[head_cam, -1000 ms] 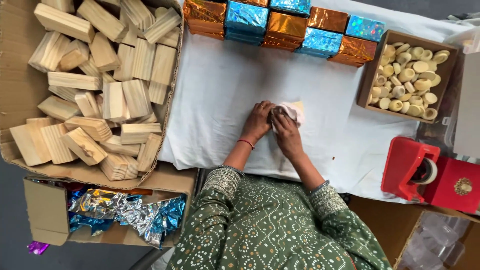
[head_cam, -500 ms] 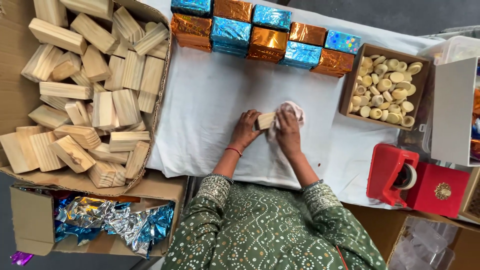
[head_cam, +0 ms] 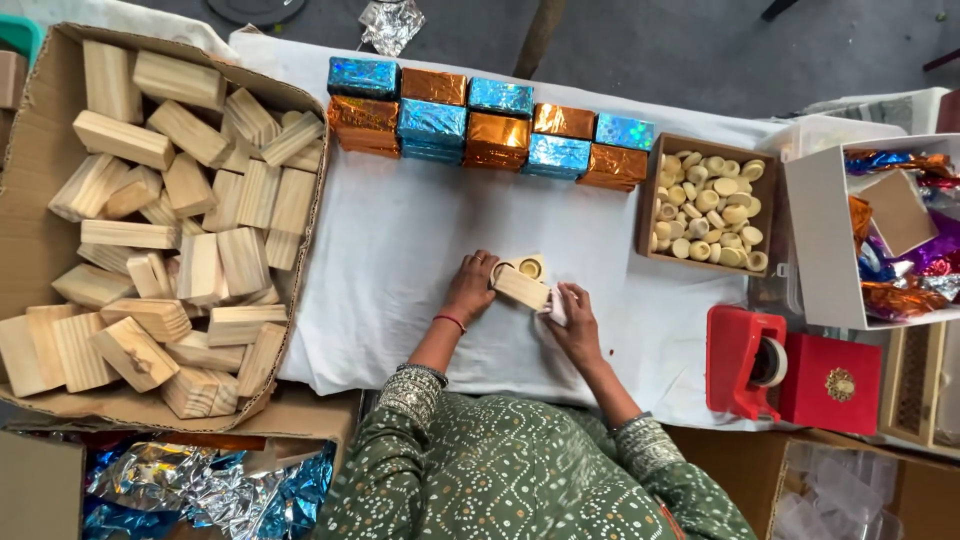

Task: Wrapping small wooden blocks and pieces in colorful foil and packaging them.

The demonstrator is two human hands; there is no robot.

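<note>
On the white cloth [head_cam: 400, 250], my left hand [head_cam: 470, 288] grips the left end of a small pale wooden block [head_cam: 522, 289]. Just behind that block lies a second wooden piece with round holes [head_cam: 530, 266]. My right hand [head_cam: 577, 322] touches the block's right end and pinches a small whitish scrap [head_cam: 556, 306] against it. A red bangle sits on my left wrist. My sleeves are green with white dots.
A big cardboard box of wooden blocks [head_cam: 160, 230] stands at the left. Blue and orange foil-wrapped boxes [head_cam: 480, 125] line the far edge. A box of small round pale pieces [head_cam: 708, 205], a red tape dispenser [head_cam: 745, 360], a red box [head_cam: 832, 383] and a white bin of foil [head_cam: 880, 230] lie to the right.
The camera view has shifted. My hands have drawn apart, and the wooden block now lies bare between them, with the whitish scrap moved to my right hand.
</note>
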